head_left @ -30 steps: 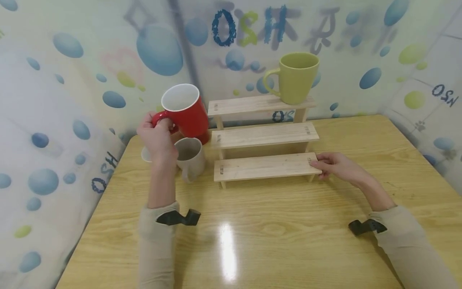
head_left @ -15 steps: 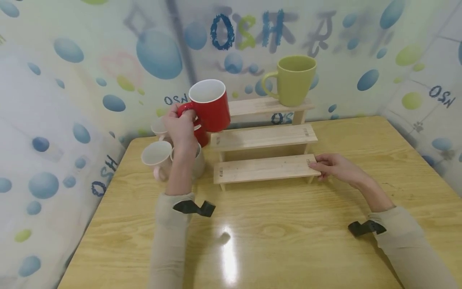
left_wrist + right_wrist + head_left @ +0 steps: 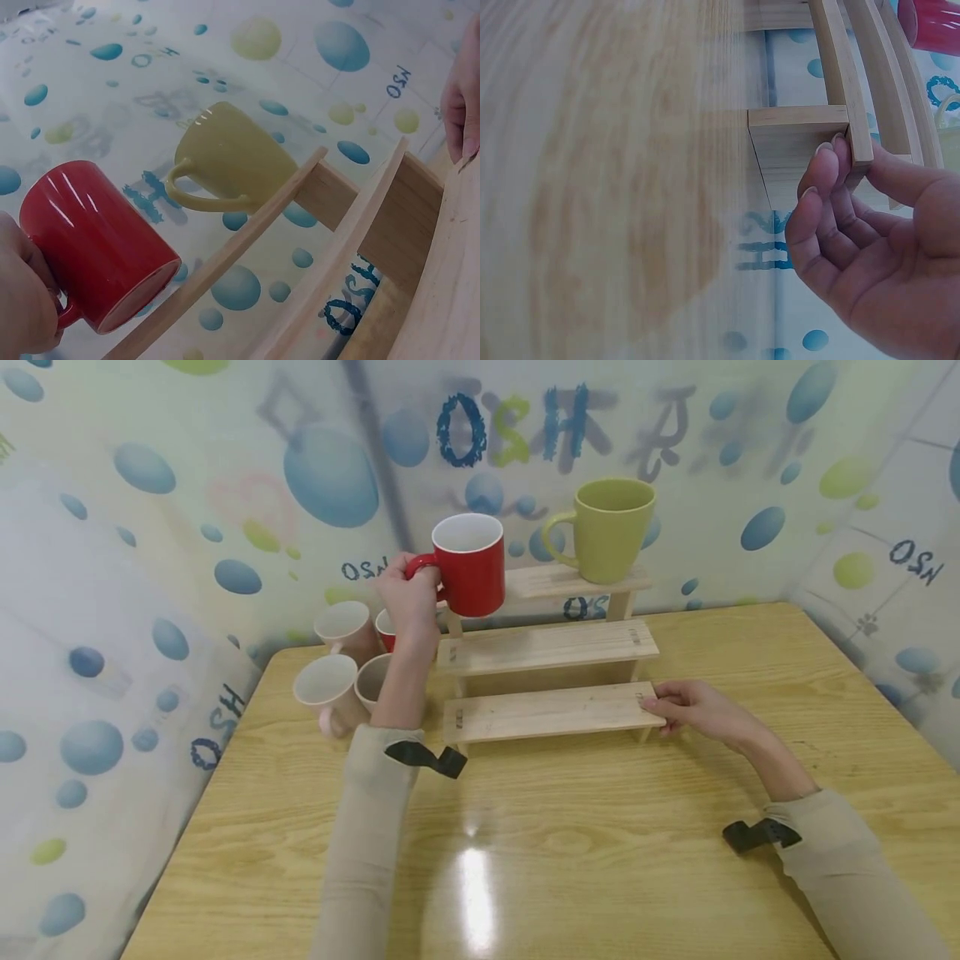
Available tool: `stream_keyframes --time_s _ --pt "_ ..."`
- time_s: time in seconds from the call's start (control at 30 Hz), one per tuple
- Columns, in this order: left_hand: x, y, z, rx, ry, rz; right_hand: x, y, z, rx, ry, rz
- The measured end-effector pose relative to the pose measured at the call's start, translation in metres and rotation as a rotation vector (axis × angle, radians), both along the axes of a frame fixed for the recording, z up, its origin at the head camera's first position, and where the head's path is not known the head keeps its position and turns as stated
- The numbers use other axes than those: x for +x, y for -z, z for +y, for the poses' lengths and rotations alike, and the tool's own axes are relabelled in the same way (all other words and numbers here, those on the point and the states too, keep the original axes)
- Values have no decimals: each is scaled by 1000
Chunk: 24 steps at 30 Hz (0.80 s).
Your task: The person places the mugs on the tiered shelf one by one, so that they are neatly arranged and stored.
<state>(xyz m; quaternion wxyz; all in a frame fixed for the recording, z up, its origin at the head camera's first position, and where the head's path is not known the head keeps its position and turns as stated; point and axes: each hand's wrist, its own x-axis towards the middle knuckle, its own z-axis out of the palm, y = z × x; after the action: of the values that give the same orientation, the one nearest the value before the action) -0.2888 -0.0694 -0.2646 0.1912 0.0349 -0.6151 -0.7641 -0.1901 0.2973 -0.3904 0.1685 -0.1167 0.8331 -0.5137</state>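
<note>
My left hand (image 3: 411, 597) grips a red mug (image 3: 474, 568) with a white inside by its handle. The mug is upright, overlapping the left end of the wooden rack's top shelf in the head view; the left wrist view shows the red mug (image 3: 97, 247) close by that shelf's edge. A yellow-green mug (image 3: 611, 531) stands on the top shelf's right part, handle to the left. My right hand (image 3: 697, 710) pinches the right end of the lowest shelf (image 3: 555, 712), thumb on top and fingers curled beneath, as the right wrist view shows my right hand (image 3: 877, 247).
Left of the rack stand several mugs: a pale pink mug (image 3: 327, 689), another pale mug (image 3: 347, 628) behind it, a greyish mug (image 3: 369, 683) and a smaller red one (image 3: 386, 631), partly behind my left arm. The middle shelf (image 3: 551, 646) is bare. A patterned backdrop (image 3: 225, 510) rises behind the table (image 3: 600, 860).
My left hand has carried the red mug rightward and slightly up, from above the standing mugs to the top shelf's left end. My right hand stays on the lowest shelf.
</note>
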Motion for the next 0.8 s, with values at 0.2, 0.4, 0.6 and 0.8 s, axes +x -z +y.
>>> stream_keyframes --time_s 0.2,0.4,0.6,0.8 --pt "-10 2 6 -67 4 -36 0 0 0 8 1 0" --pt "-19 5 13 -113 19 -43 1 -1 -1 -3 1 3" --pt "-30 4 19 -122 32 -57 1 -1 -2 -10 1 -4" --pt "-38 4 21 -101 36 -72 1 -1 -2 -12 -1 -8"
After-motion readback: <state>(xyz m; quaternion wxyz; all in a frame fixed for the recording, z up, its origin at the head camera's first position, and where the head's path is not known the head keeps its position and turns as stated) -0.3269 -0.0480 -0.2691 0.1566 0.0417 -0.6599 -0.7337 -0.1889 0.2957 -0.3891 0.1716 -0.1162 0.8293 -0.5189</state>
